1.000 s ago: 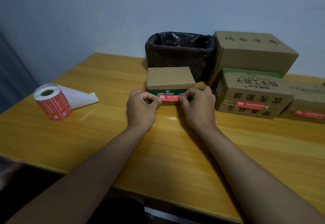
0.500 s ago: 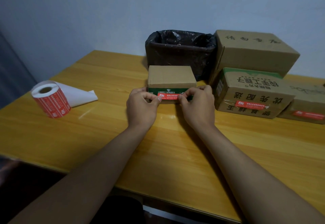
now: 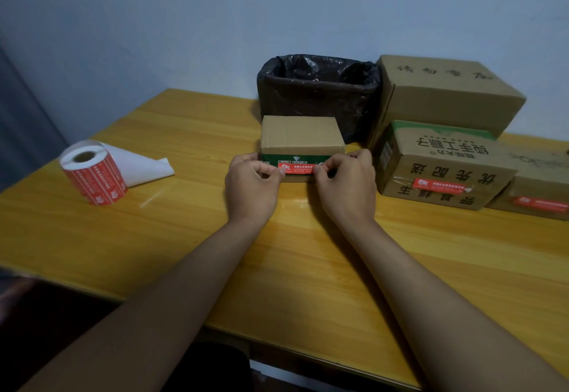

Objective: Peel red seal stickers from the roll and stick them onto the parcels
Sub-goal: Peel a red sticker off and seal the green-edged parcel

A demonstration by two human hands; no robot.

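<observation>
Both hands work the front of the small box (image 3: 300, 136): the left hand (image 3: 251, 188) and right hand (image 3: 349, 186) each pinch an end of one sticker (image 3: 298, 168) against it. The sticking step is under way; next, I judge, comes smoothing it flat and letting go. Further left stands one roll (image 3: 92, 173). Four boxes in all; two, at right, already carry stickers. One bin (image 3: 317, 89) sits behind.
</observation>
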